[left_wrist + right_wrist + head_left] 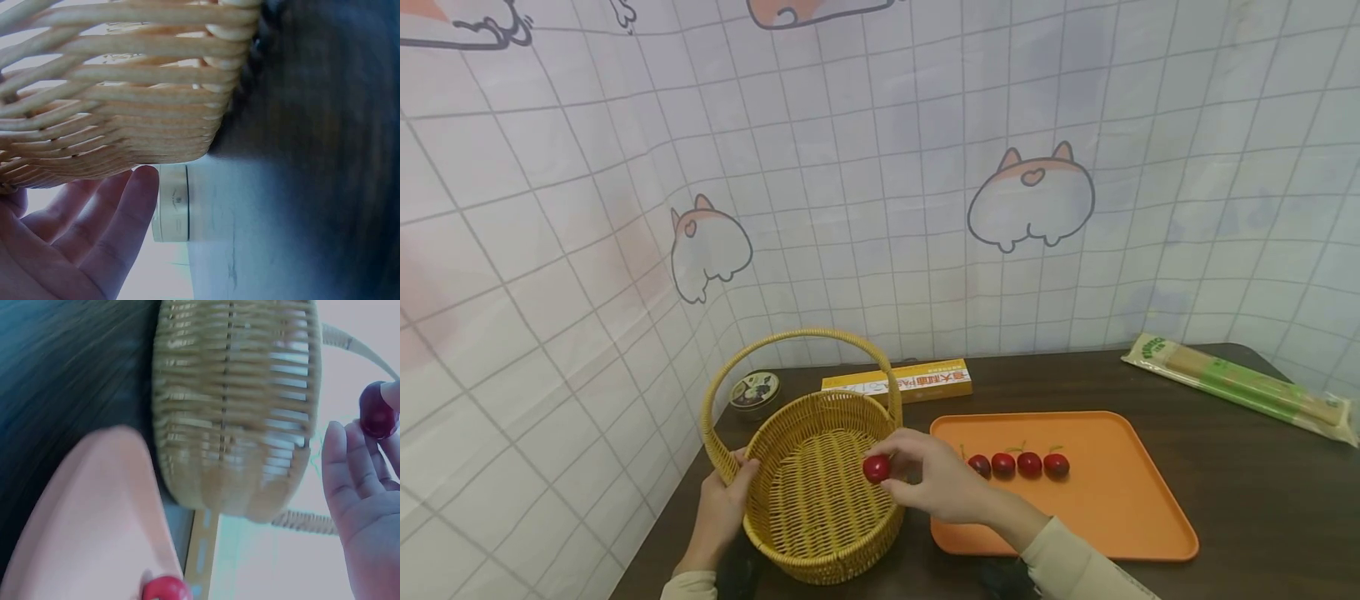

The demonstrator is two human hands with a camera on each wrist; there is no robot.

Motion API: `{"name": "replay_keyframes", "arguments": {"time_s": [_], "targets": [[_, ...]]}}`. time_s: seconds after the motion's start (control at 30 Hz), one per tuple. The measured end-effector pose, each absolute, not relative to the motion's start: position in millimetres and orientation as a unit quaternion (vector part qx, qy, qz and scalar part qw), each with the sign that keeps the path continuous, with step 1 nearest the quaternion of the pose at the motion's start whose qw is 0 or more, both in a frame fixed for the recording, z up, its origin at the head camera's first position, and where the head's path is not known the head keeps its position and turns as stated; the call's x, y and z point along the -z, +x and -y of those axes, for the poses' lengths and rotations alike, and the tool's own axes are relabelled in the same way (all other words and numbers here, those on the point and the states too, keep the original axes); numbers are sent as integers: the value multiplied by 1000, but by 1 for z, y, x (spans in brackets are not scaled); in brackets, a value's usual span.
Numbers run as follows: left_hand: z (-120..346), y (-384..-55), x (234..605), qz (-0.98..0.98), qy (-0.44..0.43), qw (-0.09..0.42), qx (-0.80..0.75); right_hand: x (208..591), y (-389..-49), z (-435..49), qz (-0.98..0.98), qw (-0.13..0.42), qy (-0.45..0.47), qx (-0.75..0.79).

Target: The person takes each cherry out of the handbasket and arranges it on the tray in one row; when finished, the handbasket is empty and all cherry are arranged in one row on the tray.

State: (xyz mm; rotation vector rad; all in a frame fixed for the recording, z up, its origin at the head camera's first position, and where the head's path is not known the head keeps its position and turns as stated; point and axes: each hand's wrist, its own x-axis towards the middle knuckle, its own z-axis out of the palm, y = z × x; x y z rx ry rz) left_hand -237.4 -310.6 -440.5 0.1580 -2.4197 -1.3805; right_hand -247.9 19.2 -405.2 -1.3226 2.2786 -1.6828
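Note:
A yellow wicker basket [827, 492] with a tall arched handle stands on the table, and only its woven bottom shows inside. My left hand [722, 504] grips its left rim by the foot of the handle, thumb over the edge; in the left wrist view its fingers [125, 231] lie along the outer weave. Over the basket's right side, my right hand [936, 479] pinches a dark red cherry [876, 468] between thumb and fingertips. Several more cherries [1029, 464] with green stems sit in a row on an orange tray [1112, 517], the leftmost partly behind my right hand.
Behind the basket lie a round tin [755, 392] and a yellow-and-white pasta box [925, 382]. A long green-and-clear packet [1240, 387] rests at the table's back right. A white gridded curtain [887, 208] hangs along the back and left.

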Motion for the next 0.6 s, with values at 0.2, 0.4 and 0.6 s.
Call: {"name": "replay_keyframes", "arguments": {"time_s": [0.2,0.4,0.6], "targets": [[310,-237,440,855,63,179,483,405,-252,-37,-723,-13,-425,544],[312,-238,441,853,62,175,487,406,-256,-61,-748,-9,-396,532],[310,-238,442,852,60,180,487,416,-263,-92,-773,-5,-364,520]]}}
